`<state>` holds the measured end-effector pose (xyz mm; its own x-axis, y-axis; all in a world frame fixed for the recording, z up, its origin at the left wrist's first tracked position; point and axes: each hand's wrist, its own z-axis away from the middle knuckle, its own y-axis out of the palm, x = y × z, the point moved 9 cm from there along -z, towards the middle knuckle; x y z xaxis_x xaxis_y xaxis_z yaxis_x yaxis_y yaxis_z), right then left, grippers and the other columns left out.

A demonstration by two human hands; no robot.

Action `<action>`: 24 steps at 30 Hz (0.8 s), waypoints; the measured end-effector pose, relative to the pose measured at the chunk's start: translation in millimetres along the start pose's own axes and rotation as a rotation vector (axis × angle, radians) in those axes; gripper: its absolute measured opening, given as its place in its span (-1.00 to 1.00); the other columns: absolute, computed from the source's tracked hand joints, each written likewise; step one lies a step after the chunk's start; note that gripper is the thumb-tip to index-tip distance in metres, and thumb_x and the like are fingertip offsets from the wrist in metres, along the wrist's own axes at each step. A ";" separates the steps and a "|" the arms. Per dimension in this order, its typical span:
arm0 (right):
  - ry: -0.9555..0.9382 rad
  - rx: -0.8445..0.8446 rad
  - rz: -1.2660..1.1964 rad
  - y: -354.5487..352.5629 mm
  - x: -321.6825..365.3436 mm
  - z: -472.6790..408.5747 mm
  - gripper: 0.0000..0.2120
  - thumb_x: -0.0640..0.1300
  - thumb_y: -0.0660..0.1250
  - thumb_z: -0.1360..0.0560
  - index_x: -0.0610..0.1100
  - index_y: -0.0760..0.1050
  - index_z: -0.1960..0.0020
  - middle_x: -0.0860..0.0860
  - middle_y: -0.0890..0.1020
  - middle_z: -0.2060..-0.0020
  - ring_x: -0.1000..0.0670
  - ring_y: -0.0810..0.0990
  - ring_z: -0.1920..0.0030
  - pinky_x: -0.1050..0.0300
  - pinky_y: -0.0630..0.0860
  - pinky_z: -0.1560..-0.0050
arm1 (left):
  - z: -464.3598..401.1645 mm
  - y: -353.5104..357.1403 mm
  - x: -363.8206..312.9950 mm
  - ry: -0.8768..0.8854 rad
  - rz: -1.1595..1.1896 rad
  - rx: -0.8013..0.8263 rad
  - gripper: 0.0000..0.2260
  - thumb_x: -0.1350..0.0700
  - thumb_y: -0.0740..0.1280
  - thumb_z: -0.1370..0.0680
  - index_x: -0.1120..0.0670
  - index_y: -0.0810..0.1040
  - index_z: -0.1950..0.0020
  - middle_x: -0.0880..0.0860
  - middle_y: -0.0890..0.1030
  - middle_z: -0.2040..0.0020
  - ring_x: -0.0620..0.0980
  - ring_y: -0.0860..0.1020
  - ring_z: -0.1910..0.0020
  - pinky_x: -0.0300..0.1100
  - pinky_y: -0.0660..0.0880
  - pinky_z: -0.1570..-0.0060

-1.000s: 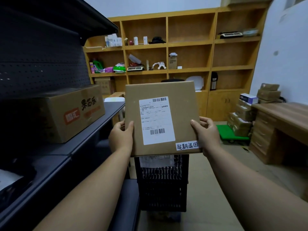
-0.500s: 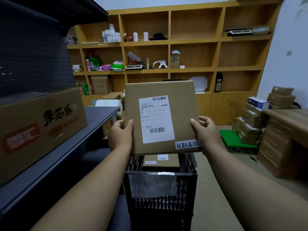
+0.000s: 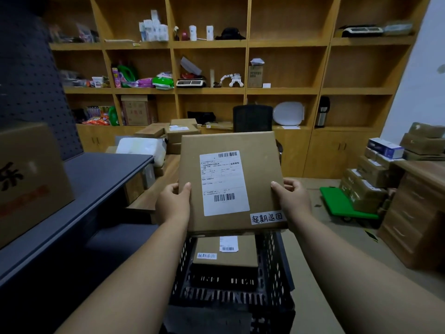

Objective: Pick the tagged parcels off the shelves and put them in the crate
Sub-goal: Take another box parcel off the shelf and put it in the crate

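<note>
I hold a flat brown tagged parcel (image 3: 260,169) upright in front of me, with a white shipping label and a small handwritten tag at its lower right corner. My left hand (image 3: 172,203) grips its left edge and my right hand (image 3: 292,201) grips its right edge. Directly below stands a black perforated crate (image 3: 272,280) on the floor. Inside it lies another brown parcel (image 3: 243,257) with a similar tag and a barcode sticker. The held parcel hides the crate's far rim.
A dark metal shelf (image 3: 101,179) runs along my left and carries a large printed carton (image 3: 29,179). Wooden wall shelves (image 3: 284,90) hold assorted goods. More parcels sit on a desk (image 3: 159,189) ahead, and boxes are stacked by a green cart (image 3: 344,208) and a wooden desk (image 3: 419,213) on the right.
I have moved forward past the shelf end, so the crate now sits right beneath the parcel and its contents show. The parcel sits lower in view, with both hands still holding it.
</note>
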<state>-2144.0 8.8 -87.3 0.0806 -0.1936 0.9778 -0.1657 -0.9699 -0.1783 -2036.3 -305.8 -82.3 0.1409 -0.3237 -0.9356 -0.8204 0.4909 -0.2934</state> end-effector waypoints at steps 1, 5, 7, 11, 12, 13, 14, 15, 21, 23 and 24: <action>0.024 0.007 0.019 5.3 -6.0 -5.9 -0.58 0.08 0.34 -0.48 -0.05 0.40 -0.27 -0.01 0.54 -0.05 -0.05 0.55 0.03 0.01 0.56 0.13 | -4.3 6.2 6.2 -0.016 -0.020 0.008 -0.71 -0.08 0.31 -0.53 0.07 0.57 -0.14 0.02 0.64 0.00 -0.05 0.49 0.16 -0.20 0.33 0.29; 0.122 0.026 0.101 23.6 -33.1 -29.4 -0.58 0.07 0.33 -0.49 -0.06 0.38 -0.28 -0.02 0.53 0.01 -0.02 0.55 0.13 0.00 0.58 0.16 | -22.1 33.4 29.7 -0.079 -0.075 0.062 -0.70 -0.07 0.31 -0.53 0.09 0.57 -0.13 0.04 0.63 0.00 -0.01 0.49 0.16 -0.15 0.38 0.20; 0.186 0.046 0.139 33.2 -48.7 -42.0 -0.57 0.07 0.32 -0.49 -0.06 0.37 -0.30 -0.05 0.55 -0.05 -0.07 0.56 0.07 -0.07 0.59 0.05 | -31.1 45.7 39.9 -0.098 -0.093 0.085 -0.71 -0.07 0.31 -0.52 0.10 0.57 -0.11 0.05 0.63 0.00 0.00 0.49 0.15 -0.13 0.39 0.18; 0.278 0.081 0.199 55.0 -79.3 -63.3 -0.57 0.07 0.30 -0.50 -0.08 0.37 -0.30 -0.05 0.55 -0.03 -0.05 0.53 0.10 0.09 0.46 0.21 | -46.5 70.0 60.5 -0.141 -0.129 0.147 -0.73 -0.07 0.29 -0.54 0.08 0.55 -0.09 0.02 0.59 0.08 0.02 0.51 0.16 -0.10 0.42 0.19; 0.299 0.077 0.208 59.8 -87.1 -67.2 -0.57 0.06 0.29 -0.50 -0.09 0.37 -0.30 -0.04 0.54 0.00 -0.03 0.50 0.15 0.13 0.40 0.28 | -49.9 75.3 66.2 -0.155 -0.143 0.158 -0.73 -0.07 0.28 -0.54 0.08 0.55 -0.09 0.01 0.58 0.09 0.03 0.51 0.15 -0.10 0.42 0.19; 0.320 0.070 0.214 64.4 -95.0 -70.7 -0.57 0.06 0.29 -0.50 -0.09 0.37 -0.30 -0.04 0.53 0.00 -0.01 0.48 0.17 0.16 0.34 0.33 | -53.2 80.5 71.3 -0.167 -0.157 0.167 -0.75 -0.07 0.28 -0.54 0.08 0.54 -0.07 0.01 0.58 0.08 0.04 0.51 0.15 -0.09 0.43 0.17; 0.340 0.065 0.219 68.7 -103.0 -73.8 -0.58 0.05 0.30 -0.50 -0.09 0.38 -0.29 -0.03 0.54 0.01 -0.01 0.46 0.19 0.18 0.30 0.36 | -56.1 85.6 76.6 -0.178 -0.170 0.176 -0.76 -0.06 0.28 -0.55 0.08 0.54 -0.04 0.03 0.58 0.08 0.05 0.51 0.15 -0.09 0.44 0.15; 0.360 0.063 0.225 73.2 -110.7 -76.2 -0.59 0.04 0.30 -0.49 -0.09 0.39 -0.28 -0.02 0.53 0.04 0.00 0.45 0.21 0.20 0.28 0.39 | -58.3 90.4 82.5 -0.192 -0.180 0.183 -0.78 -0.05 0.28 -0.55 0.08 0.54 -0.02 0.05 0.60 0.07 0.07 0.52 0.14 -0.08 0.45 0.12; 0.463 0.055 0.236 91.1 -152.3 -89.3 -0.63 0.01 0.25 -0.49 -0.06 0.38 -0.26 0.00 0.51 0.12 -0.01 0.48 0.20 0.14 0.37 0.33 | -66.7 119.7 117.7 -0.266 -0.225 0.208 -0.82 -0.01 0.28 -0.55 0.10 0.52 0.04 0.08 0.57 0.11 0.09 0.49 0.16 -0.12 0.40 0.14; 0.485 0.047 0.230 95.7 -163.6 -92.3 -0.65 0.00 0.24 -0.50 -0.07 0.39 -0.26 0.01 0.52 0.16 0.01 0.48 0.24 0.16 0.32 0.38 | -70.4 128.3 127.0 -0.273 -0.230 0.209 -0.84 0.01 0.28 -0.55 0.09 0.49 0.09 0.08 0.56 0.14 0.09 0.48 0.18 -0.13 0.40 0.17; 0.496 0.043 0.224 97.7 -168.7 -93.0 -0.66 -0.01 0.23 -0.51 -0.07 0.38 -0.26 0.02 0.51 0.19 0.02 0.47 0.26 0.18 0.30 0.40 | -72.2 131.7 131.2 -0.277 -0.233 0.207 -0.84 0.01 0.28 -0.55 0.09 0.48 0.10 0.08 0.56 0.14 0.09 0.48 0.19 -0.13 0.41 0.18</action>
<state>-2265.3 -39.5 -259.4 -0.4268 -0.3135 0.8482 -0.0848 -0.9200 -0.3827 -2165.9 -342.0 -229.5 0.4761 -0.2294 -0.8489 -0.6241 0.5920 -0.5100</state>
